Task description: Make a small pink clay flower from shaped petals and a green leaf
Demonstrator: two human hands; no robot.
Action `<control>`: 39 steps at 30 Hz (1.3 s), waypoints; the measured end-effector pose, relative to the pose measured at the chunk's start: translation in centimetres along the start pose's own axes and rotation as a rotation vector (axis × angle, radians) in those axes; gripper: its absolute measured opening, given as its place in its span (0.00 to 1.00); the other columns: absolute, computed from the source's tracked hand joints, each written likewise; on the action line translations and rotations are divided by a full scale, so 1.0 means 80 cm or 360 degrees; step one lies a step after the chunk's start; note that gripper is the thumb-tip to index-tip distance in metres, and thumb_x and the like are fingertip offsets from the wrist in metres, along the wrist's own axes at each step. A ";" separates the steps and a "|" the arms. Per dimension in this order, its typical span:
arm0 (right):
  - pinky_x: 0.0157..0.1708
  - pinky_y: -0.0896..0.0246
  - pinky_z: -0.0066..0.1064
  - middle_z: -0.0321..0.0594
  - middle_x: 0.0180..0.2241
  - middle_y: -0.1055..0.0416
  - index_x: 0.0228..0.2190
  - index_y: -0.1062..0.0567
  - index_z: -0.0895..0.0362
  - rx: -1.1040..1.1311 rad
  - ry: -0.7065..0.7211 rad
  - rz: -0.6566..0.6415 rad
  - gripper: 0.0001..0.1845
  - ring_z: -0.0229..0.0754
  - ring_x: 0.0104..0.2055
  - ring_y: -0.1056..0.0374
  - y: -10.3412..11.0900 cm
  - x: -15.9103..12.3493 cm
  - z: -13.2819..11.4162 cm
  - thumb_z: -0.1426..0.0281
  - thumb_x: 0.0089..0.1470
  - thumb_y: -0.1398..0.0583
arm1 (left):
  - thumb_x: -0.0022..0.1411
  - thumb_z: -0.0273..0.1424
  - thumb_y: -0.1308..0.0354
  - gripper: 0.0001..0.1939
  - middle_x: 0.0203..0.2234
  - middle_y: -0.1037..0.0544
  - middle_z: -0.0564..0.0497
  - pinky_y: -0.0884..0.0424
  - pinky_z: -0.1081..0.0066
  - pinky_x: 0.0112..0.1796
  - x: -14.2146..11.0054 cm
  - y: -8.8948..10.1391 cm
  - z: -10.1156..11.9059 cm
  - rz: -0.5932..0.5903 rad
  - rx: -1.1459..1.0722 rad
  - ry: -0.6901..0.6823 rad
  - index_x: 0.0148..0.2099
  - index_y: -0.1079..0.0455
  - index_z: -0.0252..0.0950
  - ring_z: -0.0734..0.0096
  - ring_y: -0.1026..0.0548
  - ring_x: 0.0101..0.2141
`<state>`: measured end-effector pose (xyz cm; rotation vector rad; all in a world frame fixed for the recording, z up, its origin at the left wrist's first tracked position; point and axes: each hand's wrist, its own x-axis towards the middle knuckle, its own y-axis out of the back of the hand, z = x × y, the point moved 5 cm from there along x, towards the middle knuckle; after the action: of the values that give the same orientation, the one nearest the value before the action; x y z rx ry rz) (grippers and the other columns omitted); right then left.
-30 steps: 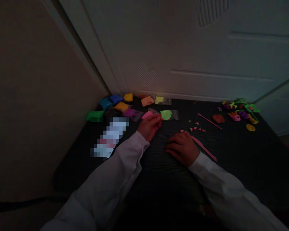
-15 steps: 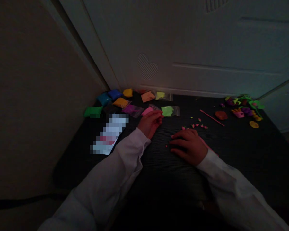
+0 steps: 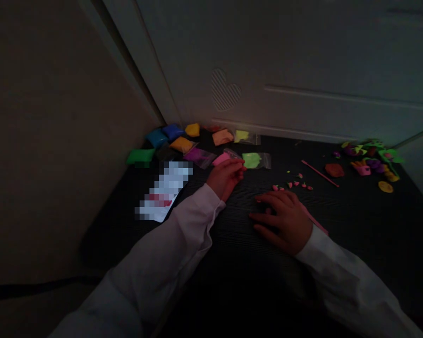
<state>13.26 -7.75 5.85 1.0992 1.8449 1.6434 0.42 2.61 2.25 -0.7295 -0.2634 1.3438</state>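
My left hand (image 3: 227, 177) is closed in a pinch over the table, in front of the pink clay packet (image 3: 223, 157). A small bit of red clay (image 3: 244, 167) shows at its fingertips. My right hand (image 3: 284, 220) lies low over the dark tabletop with its fingers spread. Between those fingers a small pinkish spot is too dim to make out. A pink stick-like tool (image 3: 317, 221) runs out from beneath the right hand. Just beyond the knuckles sit several tiny pink pieces with green tops (image 3: 296, 183).
Several coloured clay packets (image 3: 157, 138) line the back left, with a lit phone (image 3: 165, 191) before them. A pink tool (image 3: 320, 173), a reddish-brown lump (image 3: 334, 170), a yellow disc (image 3: 385, 187) and colourful clay models (image 3: 373, 164) are at right. A white panel (image 3: 285, 112) stands behind.
The view has shifted slightly, moving the scene right. My right hand's fingers have come nearer the table's front, and the tiny red ball beside them no longer shows. My left hand keeps its pinch.
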 end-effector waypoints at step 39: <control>0.49 0.58 0.47 0.37 0.46 0.36 0.39 0.29 0.45 -0.0058 0.0001 0.0064 0.14 0.46 0.49 0.46 0.003 0.000 -0.002 0.62 0.50 0.48 | 0.45 0.23 0.43 0.05 0.20 0.29 0.53 0.40 0.78 0.25 0.001 -0.002 -0.001 -0.0017 0.0001 0.0004 0.30 0.32 0.30 0.82 0.33 0.21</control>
<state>13.20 -7.86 6.11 1.1272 1.7970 1.6938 0.62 2.65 2.25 -0.7287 -0.2645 1.3328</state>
